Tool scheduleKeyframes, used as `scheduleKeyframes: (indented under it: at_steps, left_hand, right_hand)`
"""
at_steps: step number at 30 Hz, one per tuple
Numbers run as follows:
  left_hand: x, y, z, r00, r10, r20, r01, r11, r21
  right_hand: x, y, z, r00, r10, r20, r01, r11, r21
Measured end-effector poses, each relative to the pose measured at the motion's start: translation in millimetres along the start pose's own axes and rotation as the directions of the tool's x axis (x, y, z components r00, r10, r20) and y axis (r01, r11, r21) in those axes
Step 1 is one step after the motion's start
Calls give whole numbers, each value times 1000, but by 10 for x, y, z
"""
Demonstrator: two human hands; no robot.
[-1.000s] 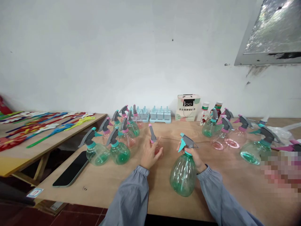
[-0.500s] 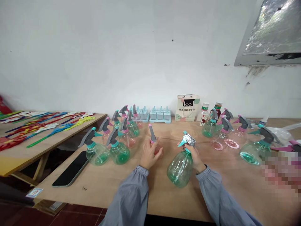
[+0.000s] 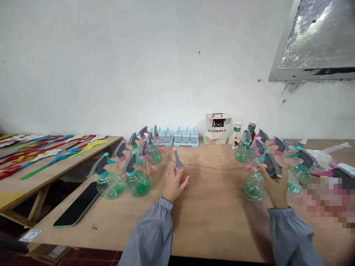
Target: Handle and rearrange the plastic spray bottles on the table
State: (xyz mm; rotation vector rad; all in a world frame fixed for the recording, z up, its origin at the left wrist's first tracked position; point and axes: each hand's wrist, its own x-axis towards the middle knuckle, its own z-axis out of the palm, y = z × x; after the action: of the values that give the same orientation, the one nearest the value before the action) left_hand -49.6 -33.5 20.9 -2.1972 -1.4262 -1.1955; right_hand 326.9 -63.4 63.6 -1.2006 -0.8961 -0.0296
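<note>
My left hand (image 3: 174,181) is closed round a small pink spray bottle (image 3: 177,159) with a grey sprayer head, upright mid-table. Fingers and thumb hide much of its body. To the right, my right hand (image 3: 276,186) grips a green spray bottle (image 3: 253,187) near its neck. That bottle is close to the tabletop; whether its base touches I cannot tell. Beside and behind it stand other spray bottles, including a green one (image 3: 244,149) and a green one (image 3: 303,168) farther right. On the left, several more are grouped, a green one (image 3: 138,184) nearest my left hand.
A black phone (image 3: 77,205) lies at the table's left. Light-blue popsicle molds (image 3: 185,138), a paper bag (image 3: 217,129) and a white-capped bottle (image 3: 236,136) stand along the back. Colourful flat pieces (image 3: 55,155) cover the left table. Clear plastic (image 3: 320,157) lies at right.
My right hand has carried the green spray bottle from the middle to the right, beside the other bottles, and its sprayer has turned. My left hand stays at the pink spray bottle.
</note>
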Motion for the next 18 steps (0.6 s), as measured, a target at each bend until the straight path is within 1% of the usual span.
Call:
scheduleKeyframes:
  at_steps: [3, 6, 9, 14, 16, 18]
  left_hand:
    - [4, 11, -10, 1000, 15, -5, -15, 1000, 0]
    - [7, 14, -11, 1000, 10, -4, -10, 1000, 6]
    - [5, 11, -1, 1000, 5, 0, -5, 1000, 4]
    - [-6, 12, 24, 1000, -4, 4, 4, 1000, -12]
    - [-7, 16, 29, 1000, -1, 0, 1, 1000, -8]
    - [-3, 23, 26, 1000, 8, -7, -8, 1000, -4]
  right_hand:
    - [173, 119, -210, 997, -31, -68, 23, 993, -119]
    - [230, 218, -300, 996, -23, -90, 7, 985, -172]
    - [258, 301, -296, 993, -25, -111, 4, 983, -186]
    - [382, 413, -235, 995, -22, -98, -4, 965, -261]
    - [436, 451, -232, 994, -47, -100, 21, 970, -243]
    - [466, 483, -255, 985, -127, -121, 100, 973, -209]
